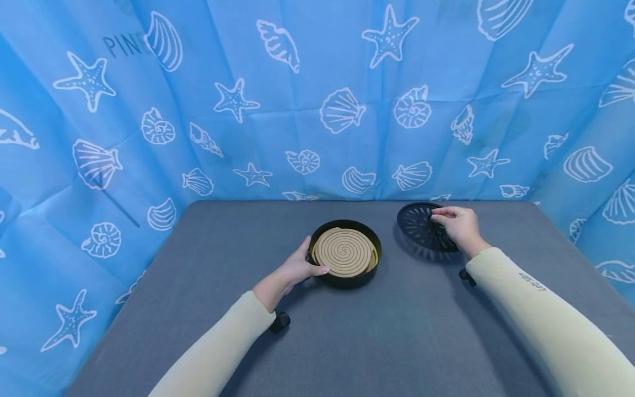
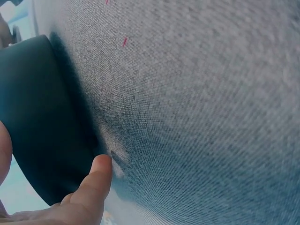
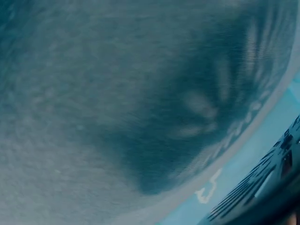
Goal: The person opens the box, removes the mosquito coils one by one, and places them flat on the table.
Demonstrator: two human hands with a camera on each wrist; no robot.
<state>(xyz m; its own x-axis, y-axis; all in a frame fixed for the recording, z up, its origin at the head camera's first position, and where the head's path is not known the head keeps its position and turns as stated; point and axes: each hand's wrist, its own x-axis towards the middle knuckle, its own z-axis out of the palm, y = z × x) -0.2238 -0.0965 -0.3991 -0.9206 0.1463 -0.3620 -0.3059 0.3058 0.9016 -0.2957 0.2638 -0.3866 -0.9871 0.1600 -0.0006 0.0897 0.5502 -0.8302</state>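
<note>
A black round mosquito coil holder (image 1: 349, 282) sits on the grey table, and a tan spiral mosquito coil (image 1: 343, 252) lies inside it. Yellow edges (image 1: 376, 257) show around the coil. My left hand (image 1: 296, 266) grips the holder's left side, thumb over the rim; in the left wrist view a finger (image 2: 96, 180) lies low along the dark wall (image 2: 40, 108). Off to the right, my right hand (image 1: 462, 227) pinches the knob of the slotted black lid (image 1: 420, 231). The lid (image 3: 274, 176) hangs tilted above the table, its slotted shadow beneath it.
The grey cloth-covered table (image 1: 367, 342) reaches back to a blue curtain (image 1: 307, 82) printed with white shells and starfish. Small black devices are strapped at both wrists, below the cream sleeves (image 1: 213, 347).
</note>
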